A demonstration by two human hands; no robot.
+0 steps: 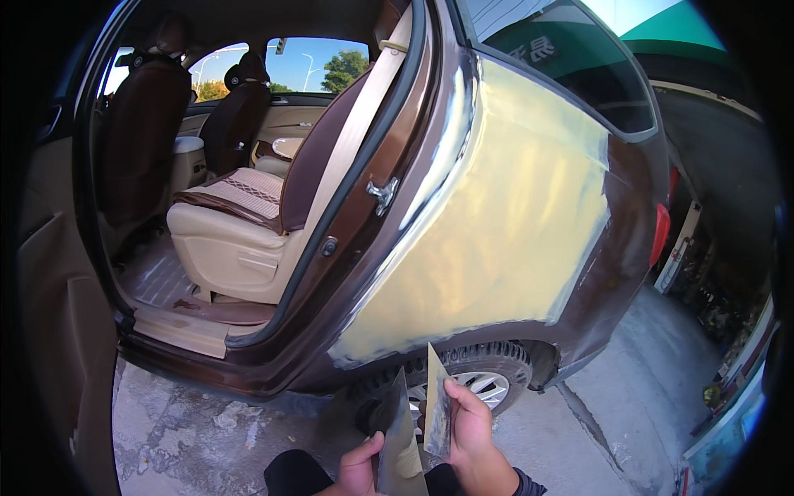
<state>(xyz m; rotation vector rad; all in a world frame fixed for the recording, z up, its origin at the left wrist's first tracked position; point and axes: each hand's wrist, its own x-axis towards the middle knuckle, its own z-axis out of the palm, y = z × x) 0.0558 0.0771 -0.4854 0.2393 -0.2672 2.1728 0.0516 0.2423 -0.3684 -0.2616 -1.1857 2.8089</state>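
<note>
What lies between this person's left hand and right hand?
A thin plate bearing cream paste, held by the left hand, and a second plate, held by the right hand, as the head view shows.

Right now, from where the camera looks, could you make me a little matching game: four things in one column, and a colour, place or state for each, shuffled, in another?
Things
1. Left hand
2. Tail light
3. Large coated patch
4. Rear seat

Descriptions
A. Pale yellow
B. Gripping a flat plate
C. Inside the car
D. Red

Pairs: 1-B, 2-D, 3-A, 4-C
</note>
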